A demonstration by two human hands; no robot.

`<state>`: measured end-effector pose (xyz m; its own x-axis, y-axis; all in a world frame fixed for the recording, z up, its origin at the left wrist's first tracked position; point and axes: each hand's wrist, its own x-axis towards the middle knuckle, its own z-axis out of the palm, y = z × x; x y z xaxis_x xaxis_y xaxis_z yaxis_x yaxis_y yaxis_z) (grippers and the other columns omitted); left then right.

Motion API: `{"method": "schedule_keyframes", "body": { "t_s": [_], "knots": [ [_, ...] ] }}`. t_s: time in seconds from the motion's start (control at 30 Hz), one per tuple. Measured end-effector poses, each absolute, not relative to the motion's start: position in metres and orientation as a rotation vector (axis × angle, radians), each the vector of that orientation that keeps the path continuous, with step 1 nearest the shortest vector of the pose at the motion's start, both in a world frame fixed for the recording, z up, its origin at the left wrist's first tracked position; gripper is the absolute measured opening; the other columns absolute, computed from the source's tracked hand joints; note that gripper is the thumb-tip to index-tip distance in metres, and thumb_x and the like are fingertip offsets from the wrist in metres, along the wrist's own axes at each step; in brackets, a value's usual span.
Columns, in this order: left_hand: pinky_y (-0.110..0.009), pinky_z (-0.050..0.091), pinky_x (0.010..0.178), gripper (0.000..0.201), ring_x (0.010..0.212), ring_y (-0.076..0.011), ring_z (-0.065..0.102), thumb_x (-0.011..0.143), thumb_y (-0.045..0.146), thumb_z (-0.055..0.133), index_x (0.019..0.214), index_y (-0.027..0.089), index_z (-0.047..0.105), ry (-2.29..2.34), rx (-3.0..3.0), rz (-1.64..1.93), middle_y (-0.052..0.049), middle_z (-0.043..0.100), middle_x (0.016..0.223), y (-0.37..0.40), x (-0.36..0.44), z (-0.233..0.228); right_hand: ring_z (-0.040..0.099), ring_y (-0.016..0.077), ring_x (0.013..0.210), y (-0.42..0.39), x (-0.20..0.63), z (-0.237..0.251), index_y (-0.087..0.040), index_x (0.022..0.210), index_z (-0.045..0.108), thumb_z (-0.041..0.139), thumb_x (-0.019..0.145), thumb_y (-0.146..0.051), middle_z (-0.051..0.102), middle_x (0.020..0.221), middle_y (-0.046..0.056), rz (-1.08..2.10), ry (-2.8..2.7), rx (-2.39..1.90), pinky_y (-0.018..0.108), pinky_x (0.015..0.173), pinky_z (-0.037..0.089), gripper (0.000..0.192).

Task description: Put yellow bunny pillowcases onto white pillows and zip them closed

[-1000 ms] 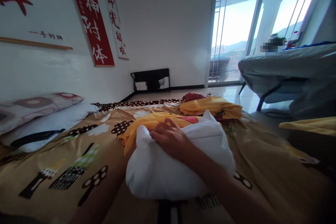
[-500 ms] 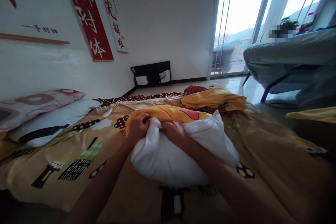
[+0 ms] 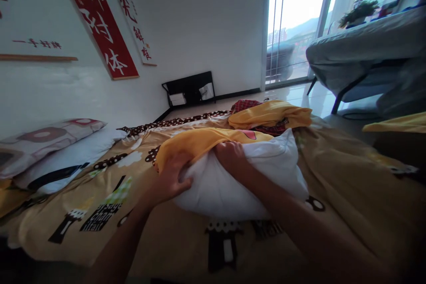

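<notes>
A white pillow (image 3: 239, 186) lies on the bed, its far part inside a yellow pillowcase (image 3: 189, 142) with a pink patch. My right hand (image 3: 229, 155) is closed on the pillowcase's near edge, at the middle of the opening, its knuckles up. At the pillow's left end, my left hand (image 3: 173, 182) rests against the white pillow and the yellow cloth. Its thumb stands apart from the fingers, which are slightly blurred. The pillow's right corner sticks up outside the case.
A patterned brown blanket (image 3: 159, 244) covers the bed. Two stacked pillows (image 3: 63, 155) lie at the left by the wall. Behind the pillowcase is a heap of yellow cloth (image 3: 269, 115) with red plaid fabric (image 3: 246, 105). A covered table (image 3: 359, 49) stands at the right.
My left hand has let go of the bunched white pillow corner and moved down and left, thumb spreading. That corner now lies flatter. My right hand has shifted slightly right and up.
</notes>
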<state>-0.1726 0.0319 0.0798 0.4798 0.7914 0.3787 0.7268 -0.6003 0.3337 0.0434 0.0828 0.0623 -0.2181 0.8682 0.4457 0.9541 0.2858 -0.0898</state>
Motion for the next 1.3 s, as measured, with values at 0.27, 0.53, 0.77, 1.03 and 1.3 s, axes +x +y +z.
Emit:
{"method": "schedule_keyframes", "body": {
  "t_s": [0.27,0.53,0.77,1.03,1.3],
  "knots": [
    [-0.035,0.045,0.079,0.023,0.088,-0.0227,0.057,0.071,0.028,0.066,0.089,0.016,0.058,1.552,2.482,0.797,-0.007,0.064,0.094,0.042,-0.172,0.056,0.067,0.0244,0.083,0.072,0.04,0.084,-0.018,0.092,0.074,0.042,0.095,-0.037,0.072,0.086,0.013,-0.147,-2.161,-1.62,0.032,0.07,0.045,0.037],
    [-0.028,0.042,0.063,0.017,0.068,-0.018,0.055,0.063,0.021,0.059,0.079,0.015,0.062,1.726,2.093,1.284,-0.003,0.063,0.073,0.063,-0.144,0.054,0.063,0.03,0.095,-0.007,0.043,0.095,-0.007,0.106,0.069,0.045,0.093,-0.024,0.069,0.105,0.019,-0.824,-2.111,-1.328,0.043,0.083,0.046,0.032],
    [-0.027,0.042,0.061,0.013,0.065,-0.0164,0.052,0.064,0.024,0.055,0.074,0.017,0.057,1.646,2.104,1.42,-0.001,0.059,0.07,0.066,-0.141,0.061,0.048,0.0401,0.124,0.014,0.028,0.025,-0.006,0.135,0.049,0.061,0.083,-0.045,0.053,0.131,0.028,-0.945,-2.243,-0.987,0.055,0.104,0.029,0.066],
    [-0.034,0.041,0.074,0.006,0.076,-0.0211,0.051,0.069,0.018,0.048,0.07,0.021,0.043,1.712,2.761,1.267,-0.003,0.053,0.072,0.048,-0.135,0.063,0.055,0.0315,0.109,0.057,0.019,0.036,-0.011,0.109,0.061,0.056,0.084,-0.034,0.064,0.109,0.017,-0.738,-2.46,-0.889,0.046,0.105,0.03,0.035],
    [-0.037,0.038,0.083,0.013,0.087,-0.0239,0.051,0.069,0.017,0.047,0.08,0.019,0.053,1.737,2.811,1.107,-0.006,0.057,0.081,0.059,-0.141,0.064,0.047,0.0304,0.102,0.076,0.041,0.05,-0.021,0.128,0.053,0.058,0.082,-0.041,0.057,0.111,0.015,-0.647,-2.292,-1.182,0.043,0.087,0.03,0.05]
  ]
}}
